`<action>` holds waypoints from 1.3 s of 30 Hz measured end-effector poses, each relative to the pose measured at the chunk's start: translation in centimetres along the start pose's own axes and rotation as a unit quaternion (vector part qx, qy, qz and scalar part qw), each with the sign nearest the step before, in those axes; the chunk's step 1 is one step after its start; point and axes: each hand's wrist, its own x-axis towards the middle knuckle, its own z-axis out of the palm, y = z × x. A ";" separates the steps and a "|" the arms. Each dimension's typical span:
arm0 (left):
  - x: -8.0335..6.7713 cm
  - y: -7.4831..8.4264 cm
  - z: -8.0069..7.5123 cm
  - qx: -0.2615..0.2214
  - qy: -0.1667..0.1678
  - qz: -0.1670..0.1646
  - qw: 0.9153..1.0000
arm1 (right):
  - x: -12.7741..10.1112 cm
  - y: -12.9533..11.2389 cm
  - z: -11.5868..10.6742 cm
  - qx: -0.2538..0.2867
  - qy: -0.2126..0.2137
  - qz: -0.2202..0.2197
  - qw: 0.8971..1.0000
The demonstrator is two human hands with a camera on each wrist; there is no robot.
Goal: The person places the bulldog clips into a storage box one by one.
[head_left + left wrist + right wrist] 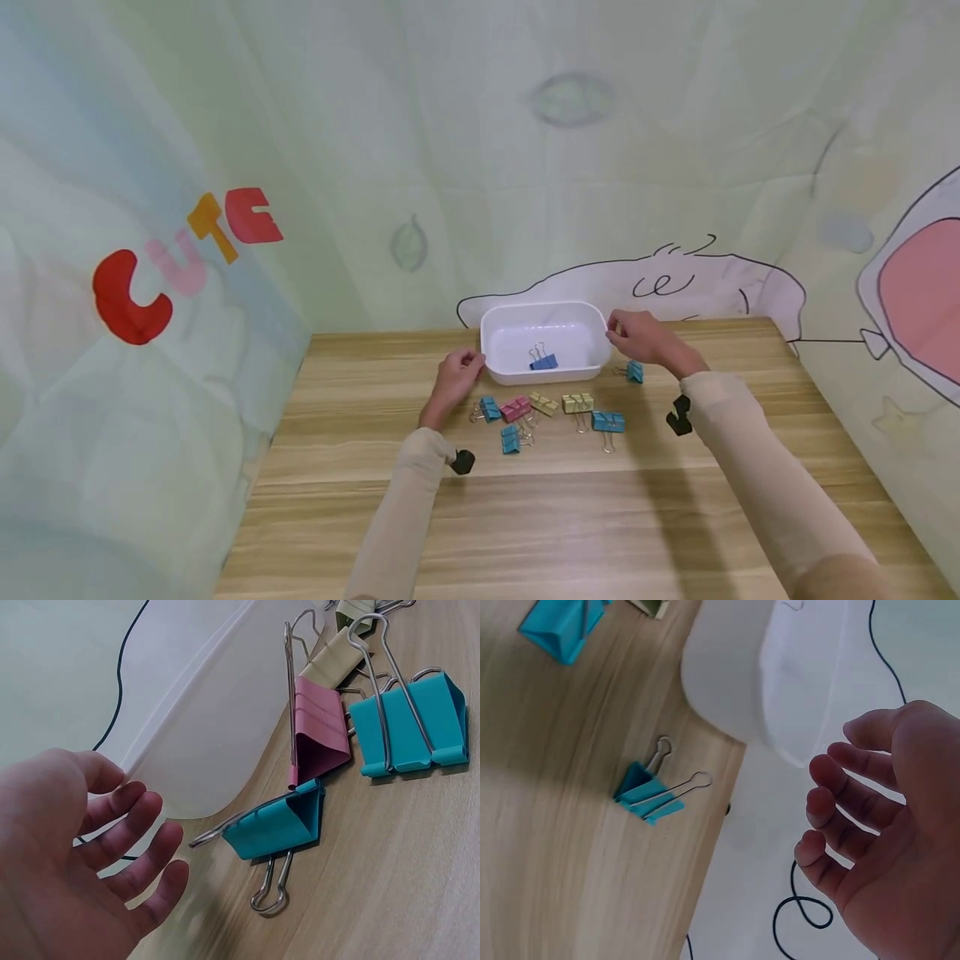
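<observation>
A white plastic box (545, 377) stands at the table's back edge with one blue binder clip (543, 362) inside. My left hand (456, 379) pinches its left rim between thumb and index finger; the other fingers are loosely bent. At the opposite end is my right hand (643, 336). In the right wrist view its loosely bent fingers (832, 817) lie close beside the rim, with no wall between thumb and index finger. Before the box lie a pink binder clip (321, 724), yellow binder clips (577, 404) and several teal binder clips (409, 724).
One teal binder clip (646, 793) lies apart, right of the box near the back edge. The wooden table (525, 525) meets a printed fabric backdrop (360, 250) behind and at both sides. Dark wrist straps (680, 417) show at the sleeves.
</observation>
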 end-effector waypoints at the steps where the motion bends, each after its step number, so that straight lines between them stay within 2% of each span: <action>1: 0.0 0.0 0.0 -0.002 0.000 0.000 1.000 | -0.1 0.2 0.1 -0.002 -0.001 0.001 1.000; 11: -0.1 0.0 0.0 -0.002 -0.003 -0.007 1.000 | -1.0 2.9 1.6 -0.030 0.002 -0.016 0.999; 17: -0.1 0.1 0.0 0.000 -0.006 -0.012 1.000 | -1.5 3.9 2.4 -0.027 -0.029 0.014 0.999; 25: -0.1 0.0 0.0 0.000 -0.003 -0.005 1.000 | -2.1 4.6 2.8 -0.051 -0.052 0.028 0.997; 30: -0.3 0.0 0.0 0.000 -0.004 -0.005 1.000 | -2.4 4.9 3.3 -0.061 -0.071 0.052 0.994; 39: -0.3 0.0 -0.1 -0.004 -0.007 -0.003 1.000 | -2.5 5.0 3.6 -0.066 -0.084 0.053 0.993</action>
